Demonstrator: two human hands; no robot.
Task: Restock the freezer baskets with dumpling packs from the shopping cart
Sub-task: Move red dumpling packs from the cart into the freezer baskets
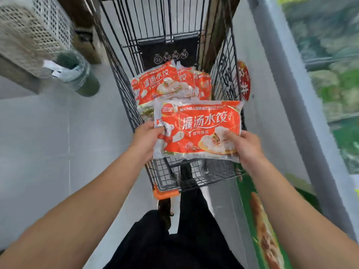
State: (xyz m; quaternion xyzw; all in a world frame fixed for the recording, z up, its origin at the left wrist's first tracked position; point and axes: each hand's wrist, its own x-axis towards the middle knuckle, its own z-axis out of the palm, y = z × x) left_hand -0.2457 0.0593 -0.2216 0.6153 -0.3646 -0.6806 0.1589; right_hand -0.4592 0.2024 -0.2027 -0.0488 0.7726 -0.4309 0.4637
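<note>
Above the near end of the shopping cart, a person holds one orange dumpling pack face up and roughly level, between both hands. Their left hand grips the pack's left edge, thumb on top near the clear plastic border and the other fingers hidden beneath. Their right hand grips the lower right corner, thumb pressed on the printed picture of a cut dumpling, the rest of the fingers curled under the pack. Both forearms are bare and reach forward from the bottom corners of the view. Deeper in the cart's basket, toward its far end, lie more dumpling packs of the same orange kind, overlapping and leaning against one another; at least three show, and whether others lie below them cannot be told. Along the cart's right side runs the freezer, its pale grey rim sloping down the view, with blurred green and white packets behind the glass. A red round sign hangs on the cart's right wall, facing the freezer. Left of the cart stand a perforated white metal panel and a dark green bin lined with clear plastic, on a light grey floor. The person's dark trousers show below the cart handle.
</note>
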